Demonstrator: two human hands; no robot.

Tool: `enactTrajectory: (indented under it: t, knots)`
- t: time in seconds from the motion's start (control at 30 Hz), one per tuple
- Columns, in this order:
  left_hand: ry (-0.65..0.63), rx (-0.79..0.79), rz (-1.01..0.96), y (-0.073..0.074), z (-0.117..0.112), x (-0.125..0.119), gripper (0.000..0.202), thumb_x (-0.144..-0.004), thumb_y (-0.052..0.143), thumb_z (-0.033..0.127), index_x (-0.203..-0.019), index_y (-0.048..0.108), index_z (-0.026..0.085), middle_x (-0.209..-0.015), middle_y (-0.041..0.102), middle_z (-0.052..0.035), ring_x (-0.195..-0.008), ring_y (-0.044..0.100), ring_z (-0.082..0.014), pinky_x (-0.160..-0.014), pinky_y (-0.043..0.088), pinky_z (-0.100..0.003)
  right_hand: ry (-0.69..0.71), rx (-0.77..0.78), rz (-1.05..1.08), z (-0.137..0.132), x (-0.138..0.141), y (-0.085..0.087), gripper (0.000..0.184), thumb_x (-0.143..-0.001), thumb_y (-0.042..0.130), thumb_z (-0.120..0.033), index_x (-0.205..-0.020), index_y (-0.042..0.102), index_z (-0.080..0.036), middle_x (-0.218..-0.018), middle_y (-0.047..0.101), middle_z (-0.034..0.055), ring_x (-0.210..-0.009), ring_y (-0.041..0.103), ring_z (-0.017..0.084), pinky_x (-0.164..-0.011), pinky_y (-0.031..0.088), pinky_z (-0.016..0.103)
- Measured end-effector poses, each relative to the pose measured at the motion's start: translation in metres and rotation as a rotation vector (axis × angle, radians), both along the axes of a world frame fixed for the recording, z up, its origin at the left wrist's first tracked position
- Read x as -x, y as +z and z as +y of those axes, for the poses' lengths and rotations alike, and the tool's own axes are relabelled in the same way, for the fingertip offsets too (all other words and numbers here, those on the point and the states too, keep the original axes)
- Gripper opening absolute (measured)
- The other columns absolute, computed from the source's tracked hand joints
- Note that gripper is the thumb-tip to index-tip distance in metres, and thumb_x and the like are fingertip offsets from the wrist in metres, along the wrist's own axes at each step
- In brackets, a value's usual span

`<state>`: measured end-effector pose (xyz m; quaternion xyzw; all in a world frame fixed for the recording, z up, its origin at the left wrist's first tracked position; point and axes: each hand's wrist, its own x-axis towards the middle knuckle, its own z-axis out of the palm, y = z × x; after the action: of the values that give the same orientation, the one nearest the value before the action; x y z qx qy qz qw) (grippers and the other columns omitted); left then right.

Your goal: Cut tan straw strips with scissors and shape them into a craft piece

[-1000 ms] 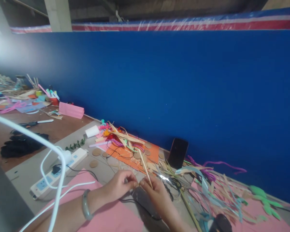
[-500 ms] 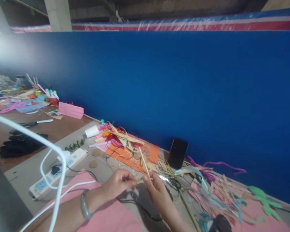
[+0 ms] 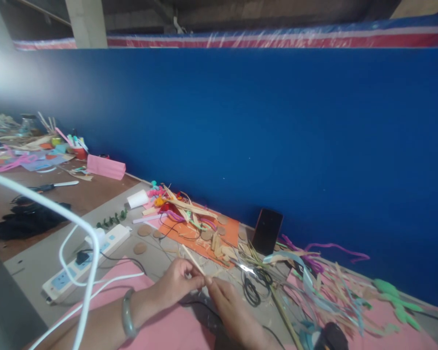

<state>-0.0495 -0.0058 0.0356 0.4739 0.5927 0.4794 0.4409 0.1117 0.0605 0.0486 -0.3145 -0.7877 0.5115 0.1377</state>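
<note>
My left hand (image 3: 179,283), with a bangle on its wrist, is closed in a pinch, thumb against fingertips. My right hand (image 3: 229,307) is closed too, and its fingertips meet those of the left. A thin pale wooden stick (image 3: 193,259) slants up and leftward from where the fingertips meet. Its lower end is hidden by the fingers. Pink paper (image 3: 168,325) lies beneath my hands. To the right of them rest black-handled scissors (image 3: 253,280). Beyond my hands, wood shavings and thin round wooden slices (image 3: 139,248) lie near an orange sheet (image 3: 182,238).
A white power strip (image 3: 87,262) stands at left, with a thick white cable (image 3: 91,228) arching in front. A dark phone (image 3: 267,231) leans on the blue partition (image 3: 241,121). Coloured strips (image 3: 339,291) pile up at right. Black gloves (image 3: 32,218) lie far left.
My right hand has moved left and down, so the fingertips now meet. The stick has swung from upright beside the right hand to a leftward slant. The scissors' handles show more fully.
</note>
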Motion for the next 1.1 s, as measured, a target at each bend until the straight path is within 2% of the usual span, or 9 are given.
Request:
enactTrajectory:
  t: [0.13,0.23,0.37,0.53,0.73,0.8,0.87,1.0,1.1]
  knots:
    - [0.02,0.005,0.003,0.007,-0.003,-0.002,0.04,-0.072,0.068,0.05,-0.068,0.069,0.01,-0.064,0.067,-0.0052,-0.06,0.056,-0.0135,-0.055,0.039,-0.022,0.003,0.057,-0.017,0.003,0.0,-0.002,0.055,-0.088,0.037,-0.064,-0.058,0.048,-0.02,-0.053,0.039,-0.0036,-0.055,0.037,0.013,-0.053,0.029,0.024]
    - [0.016,-0.01,0.018,0.01,-0.003,-0.002,0.036,-0.073,0.069,0.047,-0.067,0.069,0.011,-0.064,0.068,-0.005,-0.06,0.056,-0.0131,-0.056,0.04,-0.021,-0.011,0.177,-0.028,0.003,0.0,-0.006,0.056,-0.086,0.039,-0.066,-0.052,0.035,-0.021,-0.046,0.027,-0.0063,-0.046,0.026,0.01,-0.046,0.02,0.024]
    - [0.008,-0.049,0.016,0.01,-0.003,0.0,0.031,-0.075,0.067,0.042,-0.068,0.069,0.013,-0.066,0.068,-0.0051,-0.063,0.058,-0.0142,-0.057,0.041,-0.022,-0.02,0.38,0.021,0.0,0.0,-0.007,0.057,-0.085,0.038,-0.067,-0.051,0.033,-0.022,-0.043,0.028,-0.0067,-0.041,0.023,0.009,-0.041,0.017,0.024]
    - [0.022,-0.057,0.051,0.009,-0.001,0.005,0.023,-0.074,0.067,0.036,-0.067,0.069,0.014,-0.065,0.068,-0.0041,-0.062,0.058,-0.0145,-0.058,0.041,-0.022,-0.072,0.573,0.049,0.0,0.001,0.002,0.055,-0.081,0.044,-0.067,-0.052,0.029,-0.022,-0.041,0.026,-0.0086,-0.037,0.016,0.007,-0.037,0.009,0.023]
    - [0.063,-0.076,0.043,0.005,0.001,0.013,0.024,-0.074,0.068,0.037,-0.066,0.068,0.014,-0.064,0.067,-0.0028,-0.063,0.057,-0.0137,-0.06,0.04,-0.022,-0.183,0.688,0.18,0.014,-0.01,0.02,0.051,-0.08,0.047,-0.063,-0.057,0.028,-0.022,-0.047,0.02,-0.0111,-0.041,0.008,0.006,-0.039,0.005,0.02]
    - [0.075,-0.081,-0.023,0.004,0.002,0.014,0.027,-0.073,0.068,0.04,-0.066,0.068,0.014,-0.064,0.067,-0.0028,-0.062,0.058,-0.0134,-0.061,0.041,-0.022,-0.24,0.638,0.196,0.021,-0.013,0.023,0.051,-0.082,0.043,-0.064,-0.057,0.027,-0.022,-0.048,0.019,-0.0111,-0.042,0.007,0.006,-0.04,0.005,0.021]
    - [0.074,-0.08,-0.084,0.004,0.001,0.013,0.03,-0.074,0.068,0.042,-0.066,0.067,0.013,-0.064,0.067,-0.0029,-0.061,0.057,-0.0128,-0.061,0.042,-0.023,-0.264,0.492,0.147,0.024,-0.014,0.022,0.052,-0.084,0.039,-0.065,-0.056,0.029,-0.022,-0.047,0.021,-0.0099,-0.041,0.012,0.007,-0.04,0.008,0.022]
    - [0.045,-0.057,-0.12,0.004,-0.002,0.007,0.034,-0.074,0.069,0.046,-0.067,0.068,0.013,-0.064,0.067,-0.0036,-0.06,0.057,-0.0128,-0.057,0.041,-0.023,-0.116,0.103,0.01,0.015,-0.007,0.012,0.051,-0.08,0.049,-0.065,-0.057,0.039,-0.021,-0.054,0.035,-0.0054,-0.051,0.032,0.01,-0.047,0.024,0.023]
    - [0.042,-0.054,-0.082,0.002,-0.002,0.003,0.036,-0.072,0.07,0.047,-0.068,0.069,0.011,-0.065,0.068,-0.0051,-0.063,0.059,-0.0145,-0.06,0.043,-0.023,-0.026,-0.025,-0.06,0.005,-0.002,0.005,0.05,-0.084,0.045,-0.063,-0.061,0.046,-0.019,-0.06,0.042,-0.0027,-0.06,0.038,0.013,-0.055,0.03,0.024]
